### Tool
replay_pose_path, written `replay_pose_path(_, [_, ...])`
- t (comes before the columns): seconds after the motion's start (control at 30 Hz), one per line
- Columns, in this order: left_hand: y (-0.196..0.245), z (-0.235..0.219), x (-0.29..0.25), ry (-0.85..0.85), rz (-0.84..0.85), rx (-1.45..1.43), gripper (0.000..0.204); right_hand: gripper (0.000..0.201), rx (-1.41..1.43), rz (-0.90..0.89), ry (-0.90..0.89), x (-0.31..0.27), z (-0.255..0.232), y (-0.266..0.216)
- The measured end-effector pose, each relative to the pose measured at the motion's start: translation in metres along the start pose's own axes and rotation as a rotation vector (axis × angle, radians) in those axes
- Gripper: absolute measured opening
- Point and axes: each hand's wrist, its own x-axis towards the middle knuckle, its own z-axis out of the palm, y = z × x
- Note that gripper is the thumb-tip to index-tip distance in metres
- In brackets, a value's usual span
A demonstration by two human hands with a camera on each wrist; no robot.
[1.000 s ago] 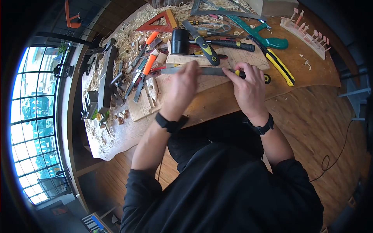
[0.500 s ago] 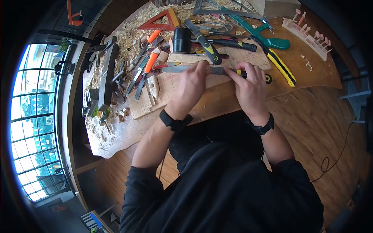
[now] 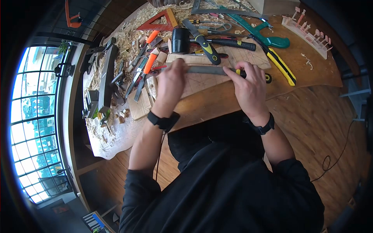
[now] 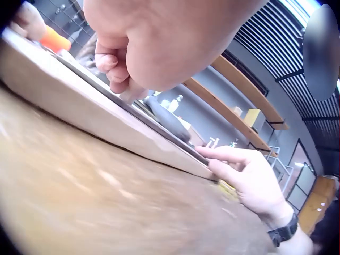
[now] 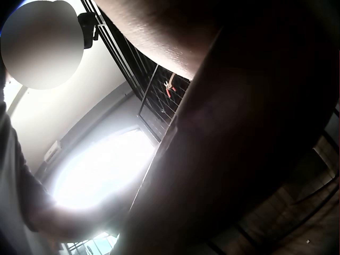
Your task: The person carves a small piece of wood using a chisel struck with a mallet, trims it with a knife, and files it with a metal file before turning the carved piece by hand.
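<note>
A flat metal file (image 3: 208, 70) lies along the front of a marked wooden board (image 3: 198, 85). My right hand (image 3: 250, 83) grips its black-and-yellow handle (image 3: 268, 78), thumb and forefinger near where the blade begins. Blurred by motion, my left hand (image 3: 171, 83) is over the blade's far left end. Its fingers are bent, and in the left wrist view a small pale piece (image 4: 127, 96) shows below the fingertips, right at the file's surface; its kind I cannot tell. The right wrist view is too dark to show the right hand's grip.
Behind the file lie a black mallet (image 3: 180, 40), a yellow-and-black-handled tool (image 3: 210, 52), a green-handled saw (image 3: 276, 42) and a yellow utility knife (image 3: 281, 68). Orange-handled chisels (image 3: 150, 62) and a metal plane (image 3: 107, 79) are on the left among wood shavings.
My left hand went right along the file blade, then back left to its far end. My right hand stays in place on the handle, and the file has not visibly moved.
</note>
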Motion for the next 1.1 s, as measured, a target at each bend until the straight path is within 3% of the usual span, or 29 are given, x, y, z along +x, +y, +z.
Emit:
replay_pose_path(0.07, [-0.009,-0.001,-0.001,0.038,0.013,0.041,0.010,0.034,-0.010,0.005,0.008,0.000,0.001,0.002])
replay_pose_path(0.13, [0.010,0.011,-0.001,-0.022,-0.068,-0.093,0.010,0.035,-0.015,-0.005,0.006,0.000,0.001,0.000])
replay_pose_path(0.2, [0.042,0.031,0.002,-0.016,0.064,-0.127,0.011,0.035,-0.009,0.004,-0.011,0.001,-0.001,-0.001])
replay_pose_path(0.27, [0.052,0.032,0.007,-0.004,0.086,-0.196,0.012,0.035,-0.013,-0.005,-0.010,0.001,-0.002,-0.002])
replay_pose_path(0.47, [-0.010,0.001,-0.003,0.042,-0.028,0.070,0.007,0.035,-0.009,-0.001,0.012,-0.001,0.001,0.001])
replay_pose_path(0.67, [0.038,0.017,0.004,0.007,0.023,-0.116,0.006,0.035,-0.031,-0.005,0.008,0.001,0.000,-0.003])
replay_pose_path(0.77, [0.017,0.007,-0.003,0.038,0.003,-0.143,0.008,0.035,-0.034,0.005,0.010,0.001,0.000,-0.002])
replay_pose_path(0.8, [0.008,0.003,-0.004,0.005,-0.084,-0.068,0.009,0.035,-0.031,0.002,0.010,0.000,0.000,-0.002])
replay_pose_path(0.87, [-0.009,0.004,-0.004,0.061,-0.049,-0.033,0.010,0.035,-0.033,0.009,0.011,-0.001,0.000,-0.001])
replay_pose_path(1.1, [0.059,0.039,-0.005,0.031,0.084,-0.230,0.013,0.037,-0.028,0.001,0.005,0.000,0.000,-0.002])
